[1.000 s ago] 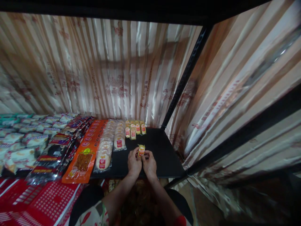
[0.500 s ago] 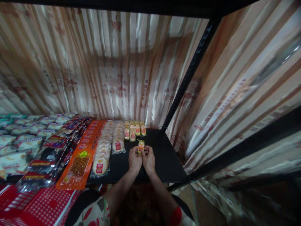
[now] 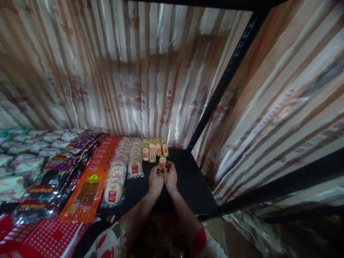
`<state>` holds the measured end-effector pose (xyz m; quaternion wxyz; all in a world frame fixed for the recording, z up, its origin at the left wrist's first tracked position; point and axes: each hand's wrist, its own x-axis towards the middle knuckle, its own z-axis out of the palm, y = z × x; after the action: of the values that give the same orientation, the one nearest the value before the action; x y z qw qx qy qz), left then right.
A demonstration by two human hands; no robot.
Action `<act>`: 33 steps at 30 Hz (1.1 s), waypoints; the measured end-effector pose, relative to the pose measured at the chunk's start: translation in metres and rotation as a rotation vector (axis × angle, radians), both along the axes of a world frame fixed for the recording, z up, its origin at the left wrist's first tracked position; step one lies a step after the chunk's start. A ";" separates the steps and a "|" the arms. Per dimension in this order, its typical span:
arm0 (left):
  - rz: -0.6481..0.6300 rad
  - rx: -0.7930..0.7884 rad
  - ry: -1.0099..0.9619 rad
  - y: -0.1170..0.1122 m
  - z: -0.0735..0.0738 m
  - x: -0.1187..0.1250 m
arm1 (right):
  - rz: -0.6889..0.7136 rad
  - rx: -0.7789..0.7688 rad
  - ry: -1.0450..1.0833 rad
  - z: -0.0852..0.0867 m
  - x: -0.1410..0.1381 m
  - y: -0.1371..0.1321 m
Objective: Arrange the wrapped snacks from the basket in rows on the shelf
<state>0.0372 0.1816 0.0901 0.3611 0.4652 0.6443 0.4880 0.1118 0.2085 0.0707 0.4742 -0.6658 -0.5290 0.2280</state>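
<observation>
A small yellow snack packet (image 3: 162, 161) with a red and white label is held above the black shelf (image 3: 185, 186), just in front of the small yellow packets (image 3: 152, 154) lined up there. My right hand (image 3: 170, 176) is closed on its lower right edge, thumb on the front. From the lower left, my left hand (image 3: 156, 182) pinches at the packet's bottom edge, its fingertips partly hidden. Left of the hands lie rows of round rice crackers (image 3: 134, 168) in clear wrap.
Further left are an orange snack bag (image 3: 87, 193), dark foil bags (image 3: 55, 179) and white snack bags (image 3: 28, 163). A red plastic basket (image 3: 53, 236) stands below the shelf's front edge. A black metal post (image 3: 220, 86) rises at the back right corner, with pale patterned curtains (image 3: 145, 71) behind.
The packet has moved slightly away from me, closer to the lined-up small packets, with both hands at its lower edge. The view has shifted a little.
</observation>
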 end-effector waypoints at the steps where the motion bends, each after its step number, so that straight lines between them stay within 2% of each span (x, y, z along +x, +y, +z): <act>1: -0.004 0.003 -0.010 0.002 0.000 0.000 | -0.003 0.007 -0.005 0.000 0.000 0.002; 23: -0.088 -0.063 -0.082 0.034 0.012 -0.006 | 0.000 0.066 -0.091 -0.005 -0.003 0.048; 33: -0.104 -0.068 -0.046 0.037 0.004 -0.011 | 0.023 0.066 -0.117 -0.005 -0.008 0.060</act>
<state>0.0264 0.2187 0.0945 0.4161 0.4742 0.6269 0.4572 0.1038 0.2690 0.0653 0.4615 -0.6559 -0.5707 0.1765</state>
